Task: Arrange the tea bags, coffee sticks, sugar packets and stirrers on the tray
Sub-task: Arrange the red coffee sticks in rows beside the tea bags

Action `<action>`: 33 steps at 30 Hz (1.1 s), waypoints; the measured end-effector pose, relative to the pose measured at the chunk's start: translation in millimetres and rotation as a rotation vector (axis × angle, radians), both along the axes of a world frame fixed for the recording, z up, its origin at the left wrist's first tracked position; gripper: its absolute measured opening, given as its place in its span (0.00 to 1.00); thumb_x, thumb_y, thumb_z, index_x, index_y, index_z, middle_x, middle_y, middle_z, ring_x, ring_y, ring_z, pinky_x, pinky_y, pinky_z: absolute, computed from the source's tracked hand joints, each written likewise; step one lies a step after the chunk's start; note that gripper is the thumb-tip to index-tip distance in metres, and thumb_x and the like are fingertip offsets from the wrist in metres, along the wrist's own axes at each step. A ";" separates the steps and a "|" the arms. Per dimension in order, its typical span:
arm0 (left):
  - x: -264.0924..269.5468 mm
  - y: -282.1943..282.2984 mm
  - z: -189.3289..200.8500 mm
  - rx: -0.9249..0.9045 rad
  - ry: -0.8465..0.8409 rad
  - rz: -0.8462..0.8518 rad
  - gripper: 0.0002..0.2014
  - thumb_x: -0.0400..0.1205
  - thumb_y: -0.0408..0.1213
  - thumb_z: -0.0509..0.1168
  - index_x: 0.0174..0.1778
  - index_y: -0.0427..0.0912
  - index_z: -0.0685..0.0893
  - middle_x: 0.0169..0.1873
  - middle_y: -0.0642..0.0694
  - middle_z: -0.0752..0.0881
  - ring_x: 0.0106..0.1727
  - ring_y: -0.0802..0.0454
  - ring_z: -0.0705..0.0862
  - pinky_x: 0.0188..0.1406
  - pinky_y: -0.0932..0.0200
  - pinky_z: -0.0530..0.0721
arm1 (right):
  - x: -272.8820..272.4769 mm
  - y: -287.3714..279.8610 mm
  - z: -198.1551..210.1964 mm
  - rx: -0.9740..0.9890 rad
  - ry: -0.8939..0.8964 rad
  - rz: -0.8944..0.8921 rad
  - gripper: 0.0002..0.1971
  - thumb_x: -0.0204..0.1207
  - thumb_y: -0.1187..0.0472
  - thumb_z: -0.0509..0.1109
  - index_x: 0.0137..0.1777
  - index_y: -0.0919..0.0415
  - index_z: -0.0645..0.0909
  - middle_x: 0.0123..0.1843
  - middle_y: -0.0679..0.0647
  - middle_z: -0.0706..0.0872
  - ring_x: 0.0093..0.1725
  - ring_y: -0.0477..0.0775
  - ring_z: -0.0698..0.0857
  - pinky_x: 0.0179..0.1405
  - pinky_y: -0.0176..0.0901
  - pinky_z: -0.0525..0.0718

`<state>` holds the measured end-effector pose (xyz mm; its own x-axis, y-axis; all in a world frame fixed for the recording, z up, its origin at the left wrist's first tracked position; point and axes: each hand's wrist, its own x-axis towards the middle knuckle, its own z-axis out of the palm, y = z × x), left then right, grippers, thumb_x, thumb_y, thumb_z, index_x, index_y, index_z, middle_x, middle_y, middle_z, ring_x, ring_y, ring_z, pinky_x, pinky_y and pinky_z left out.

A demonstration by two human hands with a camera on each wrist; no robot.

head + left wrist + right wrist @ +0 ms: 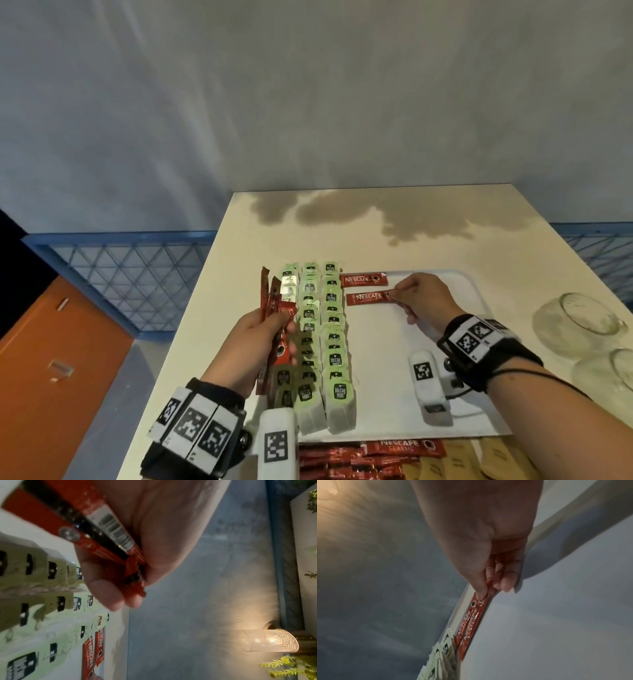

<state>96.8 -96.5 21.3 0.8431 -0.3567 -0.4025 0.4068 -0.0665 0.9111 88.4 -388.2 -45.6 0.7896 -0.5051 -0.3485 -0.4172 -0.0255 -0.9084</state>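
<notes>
1. Second stick (368,297) lies on the tray (455,404), just below the first stick (363,280), beside the tea bags (334,346).
2. Right hand (421,296) pinches its end; align parallel, then release.
3. Left hand (255,346) grips spare sticks (274,310).

Cream table (428,233) against mottled grey wall (308,102). Blue lattice railing (130,274) and orange floor (51,342) at left. Lit glass wall lamp (271,641) beside green foliage (291,668).
</notes>
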 end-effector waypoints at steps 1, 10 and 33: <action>-0.6 2.0 -0.7 0.002 0.001 -0.009 0.11 0.88 0.33 0.58 0.42 0.34 0.80 0.24 0.43 0.81 0.22 0.51 0.80 0.22 0.58 0.84 | 4.2 1.1 -0.5 0.004 -0.005 -0.016 0.11 0.72 0.75 0.75 0.41 0.63 0.76 0.27 0.60 0.79 0.24 0.55 0.76 0.18 0.43 0.68; -6.0 12.4 -5.4 -0.120 0.124 -0.047 0.11 0.86 0.43 0.61 0.42 0.40 0.76 0.25 0.49 0.74 0.20 0.56 0.72 0.15 0.64 0.74 | 17.2 4.9 5.0 -0.035 -0.020 -0.037 0.13 0.75 0.69 0.76 0.43 0.61 0.72 0.31 0.60 0.79 0.17 0.49 0.75 0.18 0.45 0.71; -67.4 9.2 -2.1 0.043 -0.019 -0.300 0.10 0.77 0.42 0.75 0.43 0.40 0.83 0.21 0.51 0.78 0.20 0.55 0.73 0.21 0.63 0.72 | -85.9 83.4 96.4 0.130 -0.296 0.303 0.07 0.80 0.61 0.72 0.43 0.65 0.83 0.35 0.57 0.87 0.29 0.49 0.79 0.31 0.39 0.80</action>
<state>29.5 -87.3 19.2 0.7099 -0.5742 -0.4079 0.3463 -0.2197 0.9120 2.5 -304.8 50.8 0.9707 -0.2022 -0.1301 -0.1297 0.0156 -0.9914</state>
